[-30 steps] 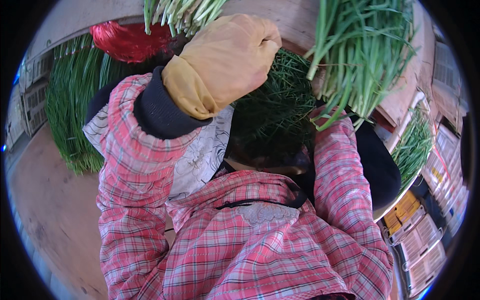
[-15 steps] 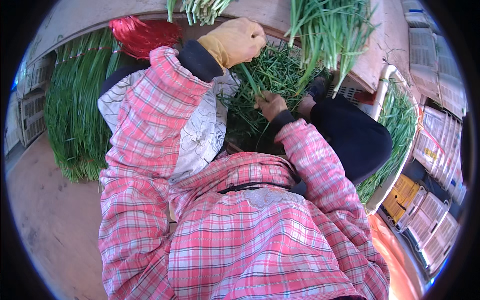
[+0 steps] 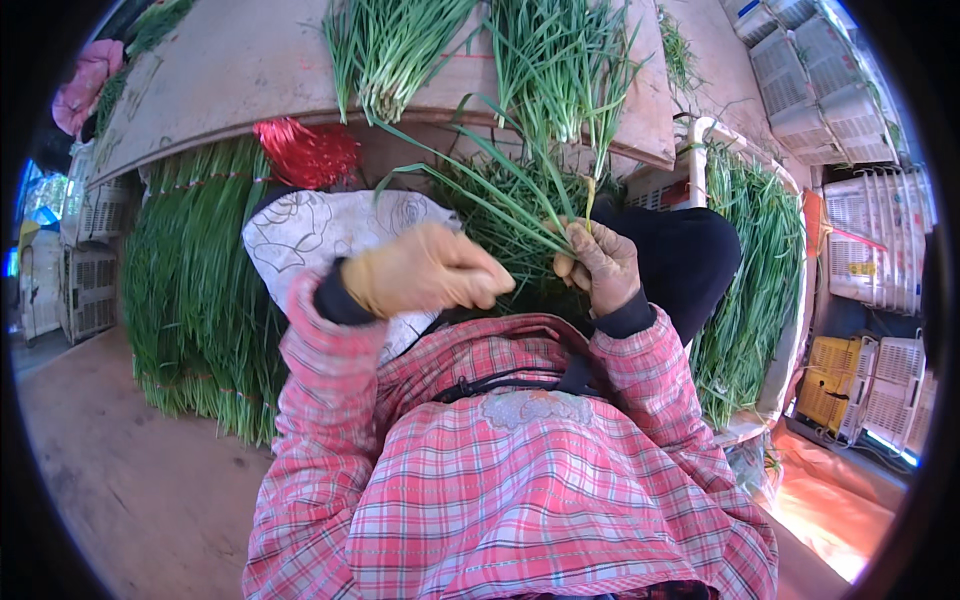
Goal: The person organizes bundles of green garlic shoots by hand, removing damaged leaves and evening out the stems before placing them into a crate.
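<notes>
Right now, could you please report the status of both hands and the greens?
Right hand pinching long green stalks. Left hand curled, blurred, grip unclear. Loose green pile below the stalks. Nothing seen blocking the hands.

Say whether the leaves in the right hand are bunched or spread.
Spread: the green leaves meet at the right hand and fan apart toward the picture's upper left, with gaps showing between them.

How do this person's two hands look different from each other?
The left hand appears covered by a yellowish glove, while the right hand looks bare and darkened at the fingers. The right hand grips a few long green stalks; whether the left hand holds anything is unclear. The left hand is blurred, the right hand sharper. Both emerge from dark cuffs under pink plaid sleeves.
</notes>
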Tool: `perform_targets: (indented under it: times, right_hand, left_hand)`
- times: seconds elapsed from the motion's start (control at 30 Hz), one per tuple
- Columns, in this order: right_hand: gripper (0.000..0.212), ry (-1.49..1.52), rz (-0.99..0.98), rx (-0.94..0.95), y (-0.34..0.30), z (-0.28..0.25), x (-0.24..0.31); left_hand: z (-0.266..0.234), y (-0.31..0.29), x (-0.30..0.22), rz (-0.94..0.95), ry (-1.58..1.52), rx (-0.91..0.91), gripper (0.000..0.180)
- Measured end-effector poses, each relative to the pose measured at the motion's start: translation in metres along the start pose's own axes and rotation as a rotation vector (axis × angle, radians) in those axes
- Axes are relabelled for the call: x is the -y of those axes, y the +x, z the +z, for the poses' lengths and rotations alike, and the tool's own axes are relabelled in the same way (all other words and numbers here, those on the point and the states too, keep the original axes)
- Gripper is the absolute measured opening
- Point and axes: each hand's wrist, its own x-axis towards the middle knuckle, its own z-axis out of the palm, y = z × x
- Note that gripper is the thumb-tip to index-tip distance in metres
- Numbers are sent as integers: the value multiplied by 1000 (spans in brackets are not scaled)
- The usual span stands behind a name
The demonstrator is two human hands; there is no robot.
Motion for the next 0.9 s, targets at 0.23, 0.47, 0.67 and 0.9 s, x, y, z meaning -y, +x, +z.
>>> perform_targets:
  times: [0.23, 0.47, 0.67, 0.9]
  right_hand:
    - [28, -106, 26, 189, -14, 16, -4]
    - [27, -131, 104, -142, -17, -11, -22]
    - [28, -70, -10, -93, -15, 5, -19]
    - [27, -128, 157, 98, -11, 15, -16]
  left_hand:
    - [48, 31, 40, 259, -619, -327, 49]
    - [37, 19, 32, 289, -575, -689, 39]
    - [51, 31, 39, 256, -599, -545, 47]
    - [56, 33, 35, 249, -518, -725, 33]
